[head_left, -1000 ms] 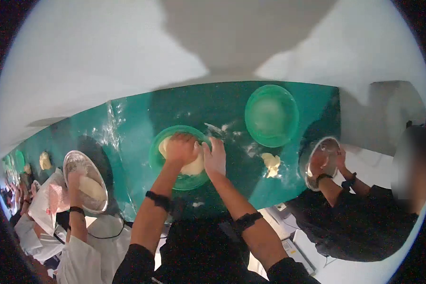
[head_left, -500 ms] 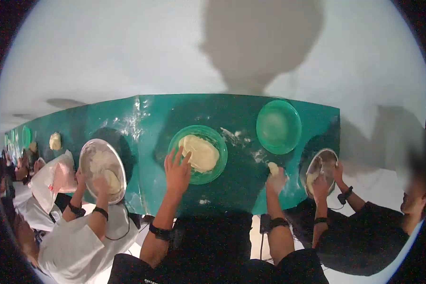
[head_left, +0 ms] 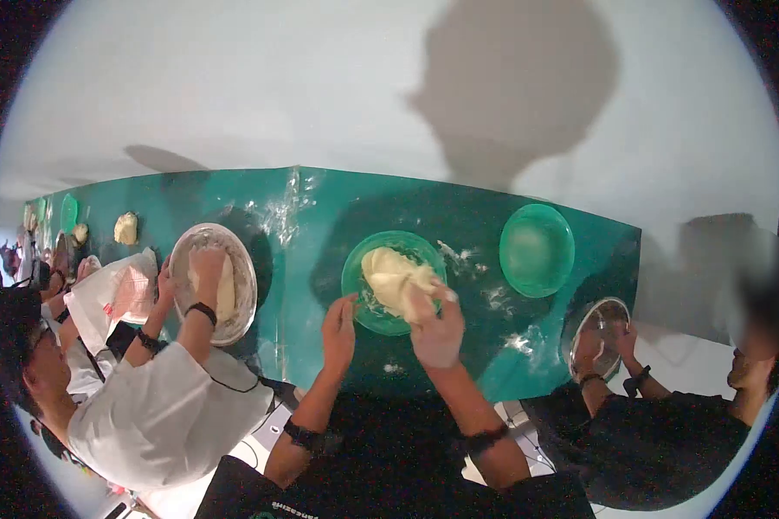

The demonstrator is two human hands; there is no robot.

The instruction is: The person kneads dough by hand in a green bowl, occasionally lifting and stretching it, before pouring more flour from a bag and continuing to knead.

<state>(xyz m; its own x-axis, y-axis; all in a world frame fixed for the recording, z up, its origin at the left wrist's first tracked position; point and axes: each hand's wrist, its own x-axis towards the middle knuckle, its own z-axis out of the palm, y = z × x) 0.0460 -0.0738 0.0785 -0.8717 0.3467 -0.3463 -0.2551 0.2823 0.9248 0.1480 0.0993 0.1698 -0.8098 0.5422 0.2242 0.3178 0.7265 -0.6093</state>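
Observation:
A pale lump of dough [head_left: 391,275] lies in a green bowl [head_left: 352,281] in front of me. My right hand [head_left: 437,331] is dusted white and grips the right end of the dough with bent fingers. At the near left rim of the bowl is my left hand [head_left: 339,333], its fingers close together and upright, off the dough. Whether it pinches anything is too small to tell.
Left, a co-worker in white presses dough in a metal bowl [head_left: 249,303]. Right, another person's hands are in a second metal bowl [head_left: 623,308]. A green bowl [head_left: 537,251] holding whitish contents stands back right. Flour marks the green table [head_left: 320,251]; dough [head_left: 126,228] lies far left.
My right hand has come left from the table to the dough, and the small dough piece it held no longer shows separately. My left hand has left the dough for the rim. The view has shifted.

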